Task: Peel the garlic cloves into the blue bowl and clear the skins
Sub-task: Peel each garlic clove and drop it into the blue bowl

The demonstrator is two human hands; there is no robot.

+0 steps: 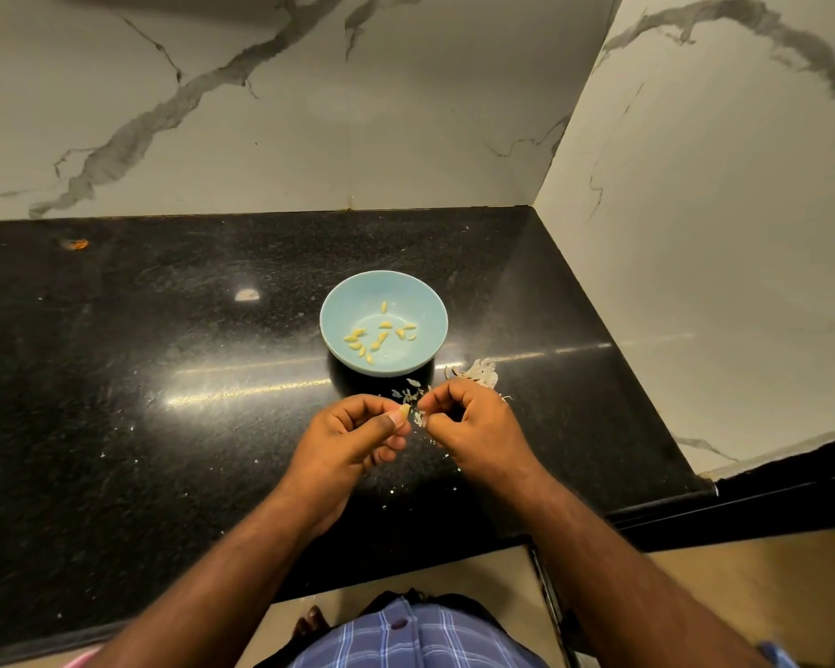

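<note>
A garlic clove is being pinched at the fingertips of the left hand, just in front of the blue bowl on the person's side. The right hand is closing its thumb and forefinger on a strip of papery skin that is hanging between the two hands, so both hands are grasping: the left the clove, the right its skin.

The pale tip of the clove is showing bare, so I judge the peeling of this one is nearly done. To do it well, the right hand should be drawing the skin away along the clove's length rather than across it, while the left is rolling the clove slightly so the last sheath comes free in one piece.

In the bowl, about a dozen peeled cloves are lying scattered over the bottom. To the right of the bowl, a heap of loose skins is sitting on the black tabletop, and small flakes are lying between bowl and hands, so clearing is yet to be done. Dropping this strip onto that heap would be keeping the sweep-up short.
</note>
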